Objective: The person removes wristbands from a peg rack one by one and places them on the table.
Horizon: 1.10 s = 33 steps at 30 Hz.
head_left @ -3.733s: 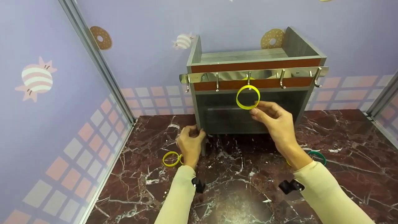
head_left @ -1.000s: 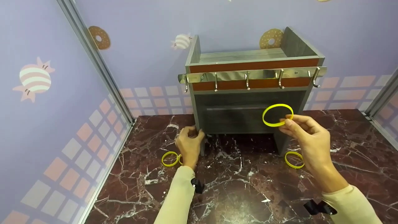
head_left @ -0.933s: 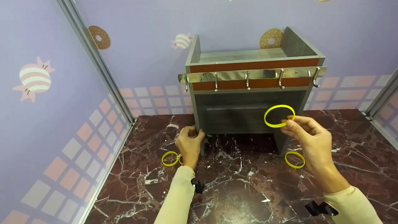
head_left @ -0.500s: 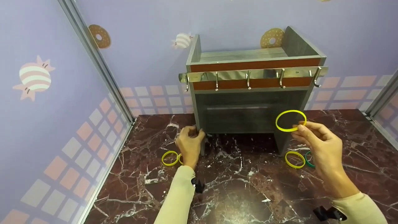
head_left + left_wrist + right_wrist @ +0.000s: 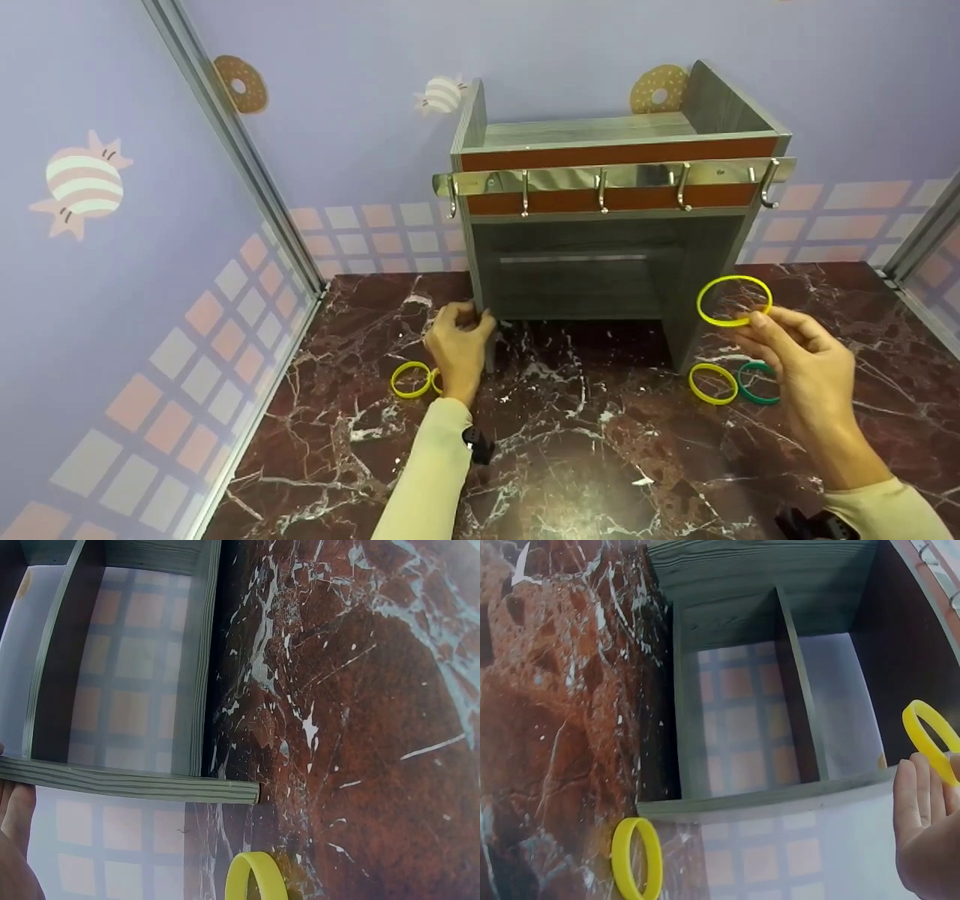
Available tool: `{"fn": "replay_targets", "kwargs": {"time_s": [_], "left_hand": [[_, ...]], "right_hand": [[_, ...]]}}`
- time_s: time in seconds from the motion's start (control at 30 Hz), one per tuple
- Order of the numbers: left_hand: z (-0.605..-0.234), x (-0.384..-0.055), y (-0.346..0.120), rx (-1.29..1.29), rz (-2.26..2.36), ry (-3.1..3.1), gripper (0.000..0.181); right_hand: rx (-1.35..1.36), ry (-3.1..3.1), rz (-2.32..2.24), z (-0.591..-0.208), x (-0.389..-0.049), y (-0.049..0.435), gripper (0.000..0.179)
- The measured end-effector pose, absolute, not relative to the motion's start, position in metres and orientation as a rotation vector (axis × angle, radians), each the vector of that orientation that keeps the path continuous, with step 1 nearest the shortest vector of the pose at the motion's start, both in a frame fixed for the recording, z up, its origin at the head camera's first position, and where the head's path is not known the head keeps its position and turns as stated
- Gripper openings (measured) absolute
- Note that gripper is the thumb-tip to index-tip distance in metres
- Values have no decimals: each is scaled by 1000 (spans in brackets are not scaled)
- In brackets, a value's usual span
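Note:
My right hand point(image 5: 814, 367) pinches a yellow wristband point(image 5: 734, 301) between thumb and fingers, held up off the table to the right of the grey wooden shelf point(image 5: 581, 289). In the right wrist view the same wristband point(image 5: 930, 739) shows at the right edge, at the fingertips. My left hand point(image 5: 456, 349) grips the front edge of the shelf's left side panel low down; the left wrist view shows fingers point(image 5: 16, 821) against that panel point(image 5: 142, 784). A metal rail point(image 5: 562, 178) with several hooks runs across the shelf's front, and nothing hangs from them.
On the marble-patterned table point(image 5: 570, 465), a yellow wristband point(image 5: 713, 384) lies beside a green wristband point(image 5: 759, 382) at right. Another yellow wristband point(image 5: 411, 380) lies left of my left hand, which partly covers one more. A patterned wall point(image 5: 120, 262) closes off the left side.
My right hand has carried the yellow wristband down and to the right, from in front of the middle hook, past the shelf's right side. My left hand has stayed on the panel.

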<state>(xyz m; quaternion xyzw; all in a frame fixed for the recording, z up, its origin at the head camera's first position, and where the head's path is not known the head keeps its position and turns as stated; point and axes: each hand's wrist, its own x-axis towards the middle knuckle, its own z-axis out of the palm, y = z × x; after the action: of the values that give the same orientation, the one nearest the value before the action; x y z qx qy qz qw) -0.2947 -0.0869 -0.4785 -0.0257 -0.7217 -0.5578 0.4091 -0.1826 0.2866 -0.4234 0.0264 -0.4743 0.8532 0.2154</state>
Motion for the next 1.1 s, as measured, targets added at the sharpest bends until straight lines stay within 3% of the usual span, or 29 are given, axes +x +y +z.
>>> {"fn": "replay_targets", "kwargs": {"time_s": [0.27,1.1], "left_hand": [[-478,-296,-87,-70,-1425,-1814,14],[-481,-294,-87,-57,-1433,-1823,15]], "right_hand": [[60,-1251,2434,-434,-183,307,13],[-340,-1385,2264,-492,-186,383,11]]}}
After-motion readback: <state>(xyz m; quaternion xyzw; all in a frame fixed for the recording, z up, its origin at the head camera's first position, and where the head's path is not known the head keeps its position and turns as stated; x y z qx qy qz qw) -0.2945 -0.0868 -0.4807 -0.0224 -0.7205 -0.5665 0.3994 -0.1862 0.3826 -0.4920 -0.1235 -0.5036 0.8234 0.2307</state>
